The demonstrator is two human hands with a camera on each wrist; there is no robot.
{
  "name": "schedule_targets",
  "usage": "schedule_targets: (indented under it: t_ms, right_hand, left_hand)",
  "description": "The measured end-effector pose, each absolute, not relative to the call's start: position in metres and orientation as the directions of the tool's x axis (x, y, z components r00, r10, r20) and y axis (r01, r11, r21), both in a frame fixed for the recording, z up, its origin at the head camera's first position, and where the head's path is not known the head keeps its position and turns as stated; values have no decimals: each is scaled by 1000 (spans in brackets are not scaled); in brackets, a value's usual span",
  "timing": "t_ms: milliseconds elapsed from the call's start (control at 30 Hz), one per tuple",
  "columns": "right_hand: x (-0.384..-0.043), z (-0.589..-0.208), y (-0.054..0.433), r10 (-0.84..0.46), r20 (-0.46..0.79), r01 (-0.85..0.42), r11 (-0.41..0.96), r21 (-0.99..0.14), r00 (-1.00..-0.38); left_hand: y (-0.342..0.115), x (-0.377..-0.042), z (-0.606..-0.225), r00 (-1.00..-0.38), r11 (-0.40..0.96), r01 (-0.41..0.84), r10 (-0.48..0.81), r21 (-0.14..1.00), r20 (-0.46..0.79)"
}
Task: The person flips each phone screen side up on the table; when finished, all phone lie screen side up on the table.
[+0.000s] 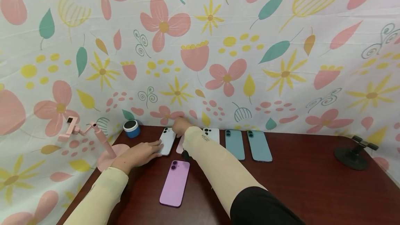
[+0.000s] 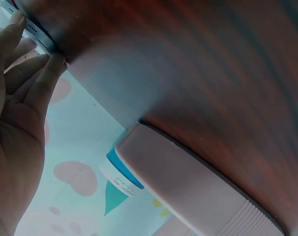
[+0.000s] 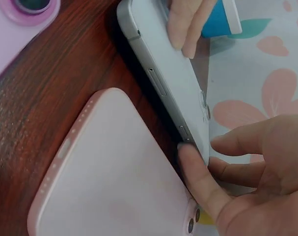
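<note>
At your far left, the pink stand (image 1: 104,143) and the small blue-and-white canister (image 1: 132,133) stand near the table's left edge, so leave them room as you work. Next comes your left hand (image 1: 142,153), its fingers extended and resting on the left side and lower part of the white phone (image 1: 168,139), more steadying than clasping. That phone lies back up at the rear of the dark table (image 1: 306,183), by the floral cloth (image 1: 268,61). Expect it to be rigid, light enough for one hand and rather slick, with a back that may scratch or crack if knocked; bring your hold to the long side edges, and spare the side buttons and the raised lenses near the top. Nearer you, the purple phone (image 1: 175,183) lies alone. The pale pink phone (image 3: 104,172) sits just right of the white one, leaving only a narrow gap for a finger. Your right hand (image 1: 181,126) has bent fingers pinching the white phone's upper right corner, a fair spot for small nudges but weak for lifting. Farther right, another white phone (image 1: 214,134) and two blue-green phones (image 1: 235,145) should handle much the same way.
</note>
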State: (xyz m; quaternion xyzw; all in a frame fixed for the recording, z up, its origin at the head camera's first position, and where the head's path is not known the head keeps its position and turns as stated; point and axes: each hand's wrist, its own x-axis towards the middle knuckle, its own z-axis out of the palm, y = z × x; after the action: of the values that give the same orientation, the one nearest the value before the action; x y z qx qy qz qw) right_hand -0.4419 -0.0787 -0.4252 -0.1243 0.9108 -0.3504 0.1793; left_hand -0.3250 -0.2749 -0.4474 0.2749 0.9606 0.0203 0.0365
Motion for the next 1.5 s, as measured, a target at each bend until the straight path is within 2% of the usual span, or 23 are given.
schedule_targets:
  t_ms: [233, 367, 467, 700, 833, 1167, 1500]
  right_hand:
    - [-439, -426, -69, -380, -307, 104, 469, -877, -872]
    - [-436, -427, -65, -377, -345, 231, 316, -920, -860]
    - [-435, -429, -64, -378, -347, 269, 244, -932, -858]
    - [-429, -436, -61, -376, -313, 288, 123, -950, -872]
    - [-424, -439, -60, -360, -307, 306, 63, -950, -881]
    - [-418, -438, -56, -302, -302, 305, 41, -952, -904]
    - [-409, -426, -58, -272, -263, 267, 21, -963, -926]
  left_hand:
    - [-275, -325, -445, -844, 844, 529, 534, 92, -52]
    - [-275, -326, -444, -852, 850, 510, 520, 132, -61]
    - [-277, -325, -444, -859, 855, 494, 508, 161, -66]
    - [-279, -325, -443, -867, 857, 467, 492, 218, -79]
    - [-274, -324, -441, -887, 869, 406, 449, 281, -105]
    - [-255, -320, -440, -936, 878, 271, 336, 395, -103]
    - [-254, -316, -442, -937, 850, 297, 347, 436, -38]
